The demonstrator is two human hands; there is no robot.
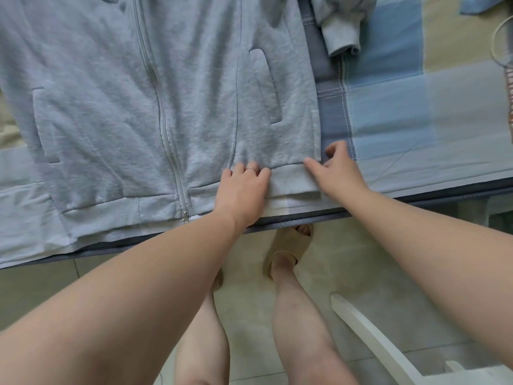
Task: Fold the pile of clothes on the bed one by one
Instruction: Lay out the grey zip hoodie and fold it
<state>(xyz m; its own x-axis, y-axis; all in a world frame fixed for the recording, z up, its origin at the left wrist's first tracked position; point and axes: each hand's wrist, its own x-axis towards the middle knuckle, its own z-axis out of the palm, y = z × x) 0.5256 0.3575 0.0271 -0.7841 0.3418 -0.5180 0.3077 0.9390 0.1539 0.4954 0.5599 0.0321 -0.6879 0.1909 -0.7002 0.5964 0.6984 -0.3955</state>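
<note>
So you're on the grey hoodie right now. It's spread front-up on the bed with the zipper closed, and its near hem sits right at the near edge of the mattress. I'd call this the start of the fold on this piece: laid out flat, nothing turned in yet.

Your right hand is at the near right corner of the hem, index finger on the cloth and thumb out past the side edge, and its grip looks closed on that corner. Your left hand sits on the hem further left, at the bottom of a long crease running away from you. Its fingers are curled down into the fabric, but honestly I can't tell if that grip is pinching or just pressing.

Next move, I reckon: lift the right side and swing it over along that crease toward the zipper, with the left hand pinning the line. Watch the right sleeve, which is bunched up at the far right off the body, so it wants tucking in too.
</note>
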